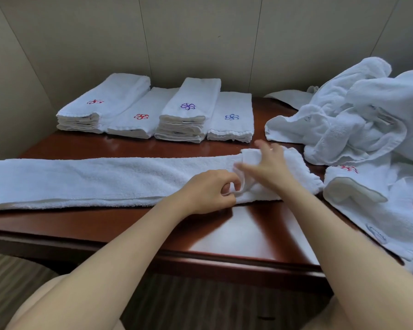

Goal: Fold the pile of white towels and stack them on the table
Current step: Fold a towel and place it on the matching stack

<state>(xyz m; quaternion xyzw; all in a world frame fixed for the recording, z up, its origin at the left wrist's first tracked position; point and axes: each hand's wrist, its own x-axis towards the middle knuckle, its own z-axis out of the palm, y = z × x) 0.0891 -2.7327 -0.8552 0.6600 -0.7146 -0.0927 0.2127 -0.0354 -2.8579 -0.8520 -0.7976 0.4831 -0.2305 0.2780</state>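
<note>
- The long white terry towel (86,179), folded into a narrow strip, lay flat along the front of the glossy reddish-brown wooden counter (224,236), probably stretched out so its right end could be turned over.
- The left hand (208,191) pinched a fold near that end; the right hand (270,163) (blurred) lay over the cloth, fingers fairly straight, apparently pressing rather than grasping.
- Behind stood four stacks of folded white towels with embroidered flowers (155,113).
- The heap of unfolded white towels (358,120) crowded the right side, just beside the working end.
</note>
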